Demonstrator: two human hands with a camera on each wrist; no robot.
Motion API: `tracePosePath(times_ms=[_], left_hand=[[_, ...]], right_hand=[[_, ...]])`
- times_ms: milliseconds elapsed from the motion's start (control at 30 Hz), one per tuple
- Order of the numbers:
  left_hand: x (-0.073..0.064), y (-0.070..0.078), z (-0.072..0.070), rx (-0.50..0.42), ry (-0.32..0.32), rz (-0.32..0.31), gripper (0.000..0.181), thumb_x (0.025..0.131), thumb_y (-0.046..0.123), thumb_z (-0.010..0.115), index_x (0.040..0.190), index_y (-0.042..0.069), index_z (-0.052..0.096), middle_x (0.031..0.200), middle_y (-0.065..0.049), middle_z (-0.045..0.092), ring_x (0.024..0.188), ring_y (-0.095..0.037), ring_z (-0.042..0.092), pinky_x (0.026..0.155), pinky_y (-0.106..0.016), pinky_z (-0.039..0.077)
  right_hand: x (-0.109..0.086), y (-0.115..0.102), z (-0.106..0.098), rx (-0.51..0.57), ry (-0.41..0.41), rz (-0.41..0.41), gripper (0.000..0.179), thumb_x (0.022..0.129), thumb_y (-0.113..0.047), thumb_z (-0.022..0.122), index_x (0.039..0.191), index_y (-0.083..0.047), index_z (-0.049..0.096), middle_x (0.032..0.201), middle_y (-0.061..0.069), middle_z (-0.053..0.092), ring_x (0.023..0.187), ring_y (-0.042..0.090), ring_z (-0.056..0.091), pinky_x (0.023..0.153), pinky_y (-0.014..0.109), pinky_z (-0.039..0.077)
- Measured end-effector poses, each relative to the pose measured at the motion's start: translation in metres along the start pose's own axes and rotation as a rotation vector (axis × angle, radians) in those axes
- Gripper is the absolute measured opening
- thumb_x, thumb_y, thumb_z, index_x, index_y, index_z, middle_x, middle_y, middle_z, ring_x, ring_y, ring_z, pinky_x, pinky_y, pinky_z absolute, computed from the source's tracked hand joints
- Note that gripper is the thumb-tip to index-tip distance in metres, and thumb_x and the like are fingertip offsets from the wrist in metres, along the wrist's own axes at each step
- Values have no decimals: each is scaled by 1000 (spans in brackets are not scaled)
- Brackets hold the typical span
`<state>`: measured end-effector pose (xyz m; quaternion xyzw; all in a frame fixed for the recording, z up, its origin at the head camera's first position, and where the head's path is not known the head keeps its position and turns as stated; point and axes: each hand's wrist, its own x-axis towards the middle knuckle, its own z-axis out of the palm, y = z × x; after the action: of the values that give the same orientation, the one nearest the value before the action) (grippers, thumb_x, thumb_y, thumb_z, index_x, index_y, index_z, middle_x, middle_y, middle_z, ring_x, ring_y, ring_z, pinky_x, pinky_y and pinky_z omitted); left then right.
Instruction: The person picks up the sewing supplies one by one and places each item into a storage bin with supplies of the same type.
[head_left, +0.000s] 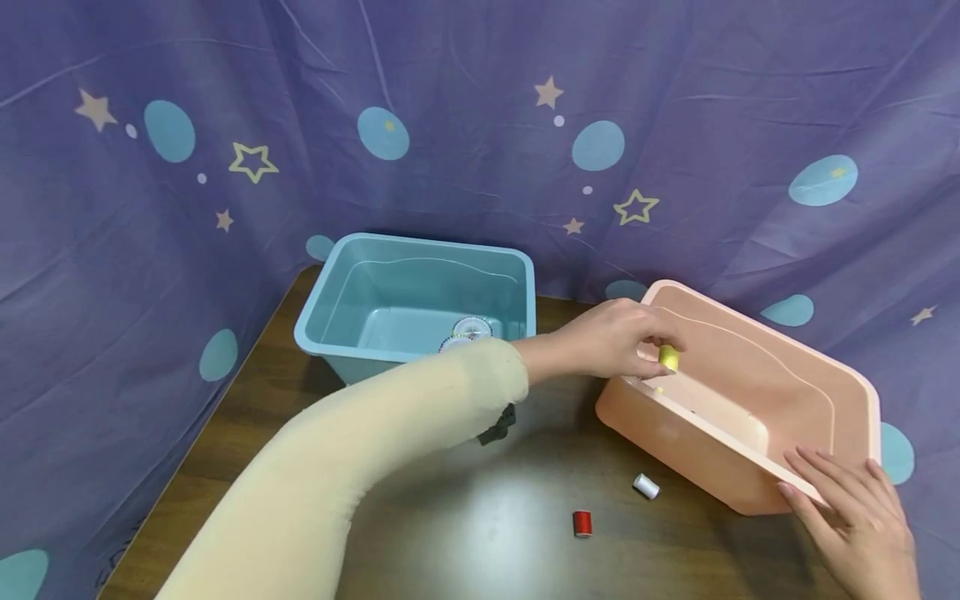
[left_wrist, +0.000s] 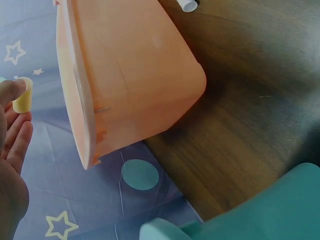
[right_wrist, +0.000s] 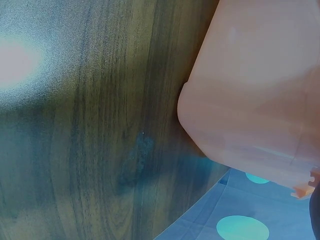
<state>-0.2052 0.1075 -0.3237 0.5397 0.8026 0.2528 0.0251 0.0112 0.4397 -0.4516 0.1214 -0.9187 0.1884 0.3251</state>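
Pinching a yellow spool (head_left: 668,358) between thumb and fingertips, the left hand (head_left: 618,337) is hovering over the left end of the peach bin (head_left: 675,433), its fingers closing only to the spool's width. The right hand (head_left: 855,512) is resting on the bin's near right corner, fingers extending nearly straight, slightly spread, and laying over the edge. On the table (head_left: 510,517) before this bin, a white spool (head_left: 646,486) is lying nearer and a red spool (head_left: 582,523) is sitting farther off, while discs (head_left: 472,327) are showing inside the blue bin (head_left: 420,267), partly hidden by the left sleeve (head_left: 375,433).
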Motion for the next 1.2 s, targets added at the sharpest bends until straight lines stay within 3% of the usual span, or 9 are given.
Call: tracePosePath(times_ms=[233, 700, 967, 1200], left_hand=[[15, 3, 7, -34, -43, -28, 31, 99, 27, 79, 129, 21, 77, 119, 11, 75, 107, 1, 65, 92, -9, 44], [41, 5, 21, -1, -32, 28, 27, 98, 24, 79, 125, 18, 79, 113, 11, 76, 104, 3, 66, 91, -5, 41], [55, 3, 35, -36, -45, -21, 33, 98, 26, 80, 130, 19, 78, 118, 11, 77, 105, 3, 66, 89, -5, 41], [62, -1, 46, 23, -66, -58, 35, 97, 33, 81, 131, 23, 77, 119, 15, 77, 105, 7, 66, 90, -5, 40]], right_hand=[[-1, -1, 2, -5, -11, 7, 71, 99, -73, 59, 125, -10, 80, 145, -34, 54, 141, -13, 43, 131, 39, 18], [1, -2, 2, -9, -10, 13, 69, 100, -71, 60, 126, -10, 80, 145, -28, 59, 140, -14, 43, 131, 40, 19], [3, -5, -2, -9, -13, 20, 70, 100, -71, 59, 127, -9, 79, 145, -25, 60, 140, -15, 43, 131, 40, 19], [3, -5, -3, -17, -16, 24, 70, 100, -70, 60, 126, -9, 80, 144, -25, 60, 140, -15, 42, 130, 39, 19]])
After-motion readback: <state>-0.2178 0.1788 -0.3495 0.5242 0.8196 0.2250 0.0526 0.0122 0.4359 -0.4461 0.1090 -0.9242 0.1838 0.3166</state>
